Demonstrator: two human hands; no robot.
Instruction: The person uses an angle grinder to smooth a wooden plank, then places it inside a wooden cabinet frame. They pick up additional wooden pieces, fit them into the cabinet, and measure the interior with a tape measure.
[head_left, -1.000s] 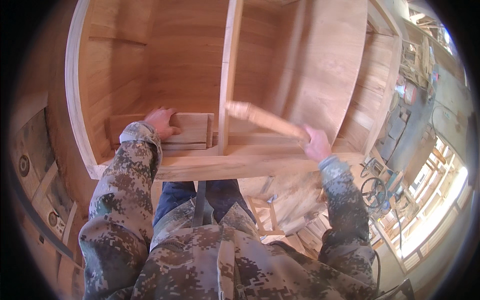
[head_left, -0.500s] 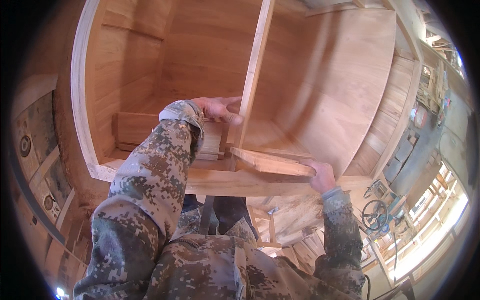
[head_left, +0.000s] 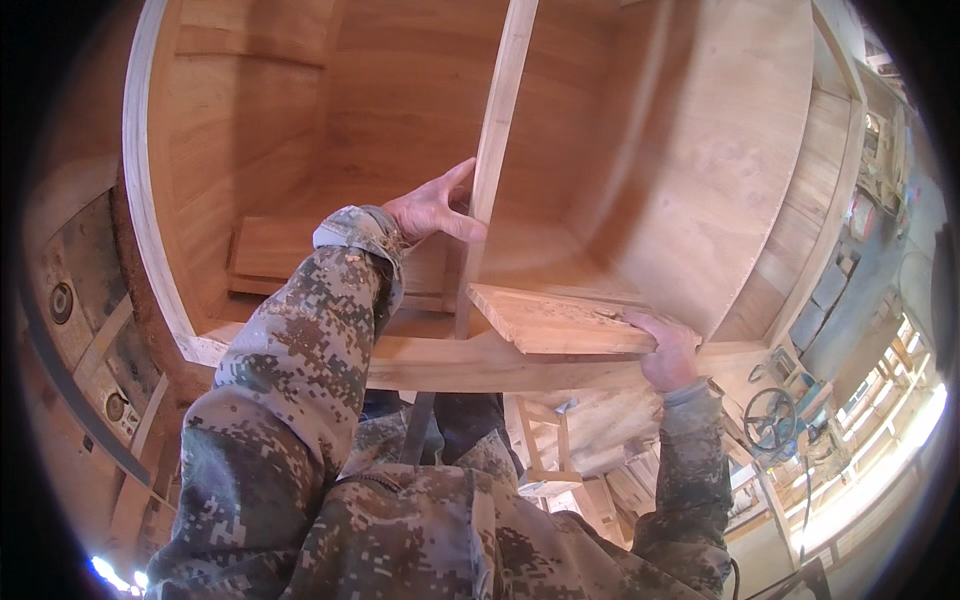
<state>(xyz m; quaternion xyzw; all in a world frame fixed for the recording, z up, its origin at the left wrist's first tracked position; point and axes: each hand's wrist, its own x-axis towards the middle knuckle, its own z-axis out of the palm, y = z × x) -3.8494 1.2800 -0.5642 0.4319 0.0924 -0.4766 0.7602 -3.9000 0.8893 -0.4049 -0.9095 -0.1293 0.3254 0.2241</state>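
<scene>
Near centre, the divider [head_left: 505,100] is touched by the left hand [head_left: 432,210], fingers spread; right of centre, the board [head_left: 570,322] is gripped by the right hand [head_left: 668,355]. Positioning seems under way; steady alignment is probably called for.

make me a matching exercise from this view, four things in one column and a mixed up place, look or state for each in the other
Column one
1. left hand
2. right hand
3. sleeves
4. wheel

Column two
A. camouflage patterned
B. round and spoked, toward the picture's right edge
C. spread, at the middle bar of the cabinet
D. holding one end of a board

Right pairs: 1-C, 2-D, 3-A, 4-B
</scene>
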